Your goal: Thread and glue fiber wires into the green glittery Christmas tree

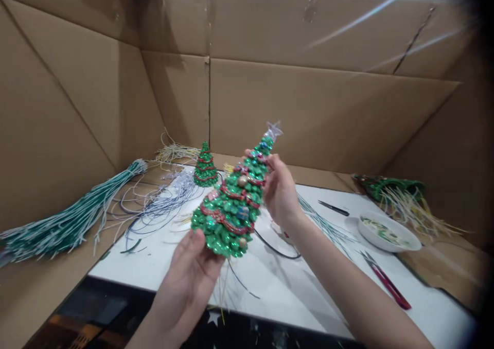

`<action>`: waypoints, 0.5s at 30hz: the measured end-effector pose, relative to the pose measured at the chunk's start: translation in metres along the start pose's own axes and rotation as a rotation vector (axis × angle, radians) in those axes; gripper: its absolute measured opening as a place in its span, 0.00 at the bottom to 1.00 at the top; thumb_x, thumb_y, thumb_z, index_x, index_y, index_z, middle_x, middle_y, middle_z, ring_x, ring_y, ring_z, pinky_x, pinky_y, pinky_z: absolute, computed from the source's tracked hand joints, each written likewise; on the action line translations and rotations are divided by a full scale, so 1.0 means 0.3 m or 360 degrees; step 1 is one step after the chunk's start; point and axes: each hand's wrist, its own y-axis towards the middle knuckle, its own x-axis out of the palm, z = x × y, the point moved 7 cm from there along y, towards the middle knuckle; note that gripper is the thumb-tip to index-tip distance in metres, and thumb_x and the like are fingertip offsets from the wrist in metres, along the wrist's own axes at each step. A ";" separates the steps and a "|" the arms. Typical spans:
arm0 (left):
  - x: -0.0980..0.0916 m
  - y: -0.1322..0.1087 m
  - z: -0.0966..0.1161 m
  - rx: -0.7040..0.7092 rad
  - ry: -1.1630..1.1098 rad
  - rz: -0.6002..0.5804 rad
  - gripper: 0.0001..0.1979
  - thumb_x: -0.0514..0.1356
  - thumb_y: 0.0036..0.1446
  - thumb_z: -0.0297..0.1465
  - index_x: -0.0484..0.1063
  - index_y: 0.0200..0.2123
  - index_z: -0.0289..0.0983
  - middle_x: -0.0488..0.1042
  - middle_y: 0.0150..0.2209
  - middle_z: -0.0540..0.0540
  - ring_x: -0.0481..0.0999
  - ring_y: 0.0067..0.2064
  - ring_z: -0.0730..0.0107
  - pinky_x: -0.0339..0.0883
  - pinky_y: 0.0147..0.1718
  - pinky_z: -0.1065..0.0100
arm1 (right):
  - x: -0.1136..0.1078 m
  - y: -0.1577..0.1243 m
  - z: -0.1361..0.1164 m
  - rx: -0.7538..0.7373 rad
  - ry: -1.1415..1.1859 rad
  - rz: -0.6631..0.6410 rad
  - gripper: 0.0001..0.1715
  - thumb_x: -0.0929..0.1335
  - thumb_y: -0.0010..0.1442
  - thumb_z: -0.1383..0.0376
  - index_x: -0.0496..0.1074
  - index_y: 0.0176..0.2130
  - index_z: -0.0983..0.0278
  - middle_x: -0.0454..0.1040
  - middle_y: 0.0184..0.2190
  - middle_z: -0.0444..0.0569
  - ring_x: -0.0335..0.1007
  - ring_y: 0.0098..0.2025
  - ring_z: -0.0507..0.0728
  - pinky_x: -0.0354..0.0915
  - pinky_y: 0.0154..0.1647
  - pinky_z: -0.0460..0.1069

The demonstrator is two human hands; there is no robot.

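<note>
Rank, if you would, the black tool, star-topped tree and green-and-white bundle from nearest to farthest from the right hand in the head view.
1. Star-topped tree: touching the right hand, near its top.
2. Black tool: right of the hand, on the white surface.
3. Green-and-white bundle: far left.

1 view from head, facing forward, down; white tabletop (133, 274) near, cardboard wall (328, 107) beyond.
</note>
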 end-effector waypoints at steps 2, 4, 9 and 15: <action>-0.014 0.021 0.085 0.0249 -0.0021 0.0022 0.22 0.63 0.59 0.37 0.71 0.57 0.44 0.79 0.51 0.44 0.78 0.51 0.61 0.74 0.49 0.64 | 0.032 0.026 0.009 -0.0098 -0.0465 -0.0066 0.22 0.62 0.62 0.50 0.69 0.48 0.61 0.75 0.51 0.54 0.73 0.50 0.57 0.69 0.50 0.54; -0.038 0.029 0.174 0.0512 -0.0012 0.0089 0.21 0.62 0.59 0.39 0.72 0.55 0.44 0.78 0.51 0.45 0.77 0.52 0.61 0.76 0.46 0.66 | 0.092 0.032 0.030 -0.0206 -0.0985 -0.0283 0.19 0.60 0.65 0.55 0.69 0.49 0.63 0.76 0.50 0.55 0.74 0.48 0.56 0.69 0.48 0.52; -0.073 0.021 0.322 0.0860 0.0029 0.0133 0.15 0.60 0.61 0.37 0.76 0.50 0.42 0.78 0.52 0.46 0.73 0.58 0.63 0.73 0.51 0.67 | 0.232 -0.019 0.162 -0.0268 -0.1572 -0.0883 0.06 0.68 0.56 0.70 0.76 0.34 0.63 0.80 0.37 0.51 0.74 0.41 0.59 0.63 0.45 0.53; -0.090 0.029 0.361 0.0960 -0.0018 0.0088 0.11 0.60 0.61 0.36 0.78 0.45 0.42 0.80 0.47 0.46 0.78 0.50 0.65 0.74 0.48 0.66 | 0.314 -0.070 0.358 -0.0300 -0.1901 -0.1213 0.10 0.67 0.50 0.77 0.72 0.23 0.65 0.76 0.29 0.51 0.71 0.39 0.60 0.56 0.43 0.54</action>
